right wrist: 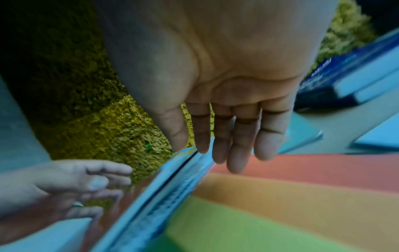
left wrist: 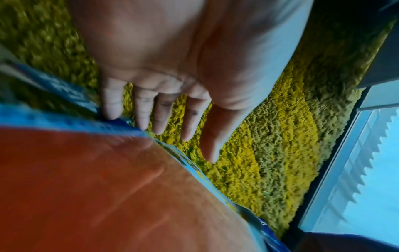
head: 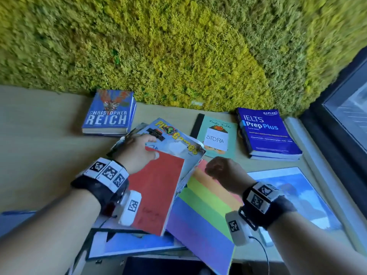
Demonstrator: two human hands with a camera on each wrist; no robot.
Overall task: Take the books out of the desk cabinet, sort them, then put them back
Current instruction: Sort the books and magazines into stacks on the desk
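A red book (head: pixel 156 191) lies on top of a PC Games magazine (head: pixel 178 139) in a loose pile at the middle of the desk. My left hand (head: pixel 139 149) rests on the far end of this pile, thumb on the red cover (left wrist: pixel 97 187) and straight fingers (left wrist: pixel 140 116) at the magazine's edge. A rainbow-striped book (head: pixel 202 211) lies partly under the pile's right side. My right hand (head: pixel 222 171) hovers over it with straight fingers (right wrist: pixel 237 145) by the pile's edge, holding nothing.
A blue Christopher Reich novel (head: pixel 109 114) lies at the back left. A teal book with a STORA note (head: pixel 218 135) and a blue IELTS book (head: pixel 266 132) lie at the back right. A blue picture book (head: pixel 297 195) lies on the right. A moss wall (head: pixel 178 46) backs the desk (head: pixel 39 145).
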